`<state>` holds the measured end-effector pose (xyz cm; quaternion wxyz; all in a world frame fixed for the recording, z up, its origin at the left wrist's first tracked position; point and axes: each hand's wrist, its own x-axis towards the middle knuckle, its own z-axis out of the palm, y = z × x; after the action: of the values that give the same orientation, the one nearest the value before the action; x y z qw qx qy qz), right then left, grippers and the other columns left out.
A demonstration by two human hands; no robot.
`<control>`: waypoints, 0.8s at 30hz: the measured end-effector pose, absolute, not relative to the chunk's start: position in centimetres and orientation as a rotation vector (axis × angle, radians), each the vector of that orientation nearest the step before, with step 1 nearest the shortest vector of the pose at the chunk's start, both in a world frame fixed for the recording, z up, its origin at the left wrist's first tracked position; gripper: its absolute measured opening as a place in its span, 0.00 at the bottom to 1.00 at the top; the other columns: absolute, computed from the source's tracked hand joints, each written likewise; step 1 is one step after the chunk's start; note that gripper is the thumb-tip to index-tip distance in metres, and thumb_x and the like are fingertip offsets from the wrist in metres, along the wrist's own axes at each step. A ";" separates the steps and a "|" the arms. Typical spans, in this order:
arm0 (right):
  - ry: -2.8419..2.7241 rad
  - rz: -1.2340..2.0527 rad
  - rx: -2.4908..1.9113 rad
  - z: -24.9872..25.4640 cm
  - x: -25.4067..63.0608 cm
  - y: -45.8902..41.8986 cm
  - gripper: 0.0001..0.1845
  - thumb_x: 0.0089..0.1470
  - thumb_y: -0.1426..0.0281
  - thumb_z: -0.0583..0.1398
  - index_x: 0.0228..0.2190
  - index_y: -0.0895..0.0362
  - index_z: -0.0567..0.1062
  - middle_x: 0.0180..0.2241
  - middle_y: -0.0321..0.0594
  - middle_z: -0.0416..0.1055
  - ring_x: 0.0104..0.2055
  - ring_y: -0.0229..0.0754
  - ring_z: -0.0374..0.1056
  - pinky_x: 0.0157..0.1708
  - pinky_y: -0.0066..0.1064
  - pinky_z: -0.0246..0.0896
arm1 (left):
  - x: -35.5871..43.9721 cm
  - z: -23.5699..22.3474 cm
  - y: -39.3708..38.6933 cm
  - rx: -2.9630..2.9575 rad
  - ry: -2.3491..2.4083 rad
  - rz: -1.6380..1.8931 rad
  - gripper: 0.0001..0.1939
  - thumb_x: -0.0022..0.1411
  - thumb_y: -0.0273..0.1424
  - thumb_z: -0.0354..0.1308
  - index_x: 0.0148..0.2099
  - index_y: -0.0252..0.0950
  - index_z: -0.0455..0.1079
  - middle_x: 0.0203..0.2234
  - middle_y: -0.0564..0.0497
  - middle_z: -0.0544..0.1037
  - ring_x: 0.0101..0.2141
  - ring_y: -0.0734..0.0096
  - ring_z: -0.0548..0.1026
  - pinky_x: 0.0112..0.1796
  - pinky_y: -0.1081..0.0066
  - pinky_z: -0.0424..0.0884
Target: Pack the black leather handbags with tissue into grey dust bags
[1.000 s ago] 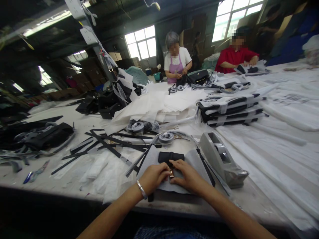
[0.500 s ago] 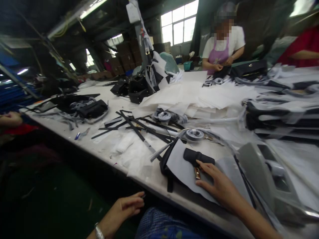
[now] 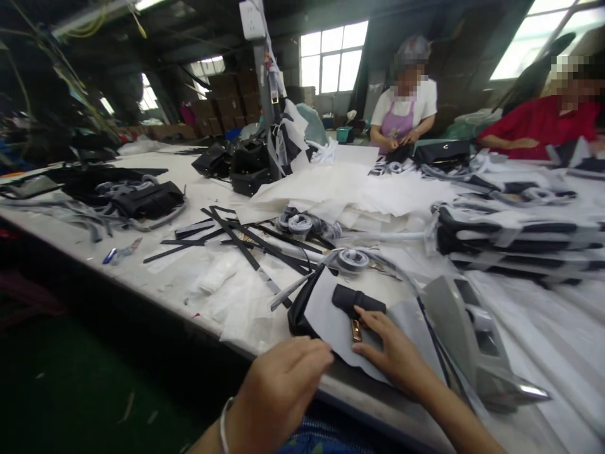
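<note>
A small rolled black strap piece with a gold clasp lies on a grey sheet over a black bag at the table's near edge. My right hand rests on the sheet, its fingers flat and touching the clasp and the black piece. My left hand hovers at the table edge just left of the sheet, fingers loosely curled, and nothing shows in it. A silver bracelet sits on its wrist.
A grey tape dispenser stands right of my right hand. Black straps, tape rolls and white sheets cover the table, with stacked wrapped bags at right. Two people work at the far side.
My left hand left the clasp, dropped below the table edge, and has now risen back toward the grey sheet. My right hand stays on the clasp. The view swung left.
</note>
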<state>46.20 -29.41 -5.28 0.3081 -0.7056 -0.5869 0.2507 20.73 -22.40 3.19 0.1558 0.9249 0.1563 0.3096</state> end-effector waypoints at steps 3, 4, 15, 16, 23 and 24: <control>-1.543 0.647 -1.835 -5.5 46.2 -29.4 0.34 0.52 0.70 0.62 0.60 0.58 0.64 0.51 0.49 0.68 0.54 0.49 0.65 0.57 0.43 0.59 | 26.9 4.0 -22.1 2.734 0.308 0.383 0.03 0.65 0.26 0.57 0.41 0.34 0.72 0.35 0.49 0.80 0.37 0.65 0.79 0.41 0.67 0.76; -1.539 0.646 -1.832 -5.6 46.2 -29.4 0.33 0.52 0.70 0.63 0.60 0.58 0.64 0.51 0.48 0.68 0.53 0.48 0.65 0.57 0.42 0.60 | 28.1 3.4 -21.6 2.753 0.331 0.226 0.04 0.62 0.29 0.61 0.39 0.34 0.72 0.34 0.49 0.80 0.36 0.63 0.79 0.40 0.65 0.77; -1.459 0.536 -1.756 -6.7 46.4 -30.6 0.26 0.57 0.69 0.63 0.56 0.51 0.68 0.54 0.46 0.67 0.57 0.47 0.63 0.58 0.41 0.60 | 25.5 -6.3 -17.6 2.848 0.077 0.292 0.23 0.71 0.36 0.49 0.65 0.38 0.57 0.64 0.48 0.62 0.64 0.61 0.57 0.62 0.51 0.59; -1.465 0.514 -1.754 -6.9 46.4 -30.7 0.23 0.58 0.69 0.62 0.55 0.50 0.70 0.53 0.45 0.67 0.56 0.47 0.64 0.57 0.40 0.61 | 25.6 -6.4 -17.7 2.855 0.082 0.294 0.21 0.70 0.35 0.50 0.63 0.38 0.60 0.63 0.48 0.63 0.64 0.61 0.58 0.61 0.51 0.60; -1.520 0.423 -1.754 -7.1 45.7 -30.5 0.18 0.60 0.73 0.60 0.52 0.50 0.73 0.45 0.42 0.71 0.48 0.43 0.69 0.48 0.34 0.67 | 26.5 -6.8 -17.8 2.930 0.054 0.391 0.21 0.68 0.29 0.52 0.62 0.38 0.63 0.61 0.46 0.67 0.61 0.59 0.63 0.57 0.50 0.67; -1.521 0.425 -1.767 -7.0 45.6 -30.4 0.18 0.60 0.72 0.60 0.51 0.50 0.74 0.45 0.42 0.71 0.48 0.44 0.69 0.48 0.34 0.67 | 26.5 -6.8 -17.7 2.929 0.044 0.411 0.20 0.67 0.29 0.52 0.61 0.37 0.64 0.60 0.46 0.68 0.61 0.59 0.64 0.57 0.51 0.68</control>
<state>45.61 -30.39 -7.01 0.3761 -0.6908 -0.5947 0.1663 26.51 -17.69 -6.85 0.0914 0.9860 0.0147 0.1383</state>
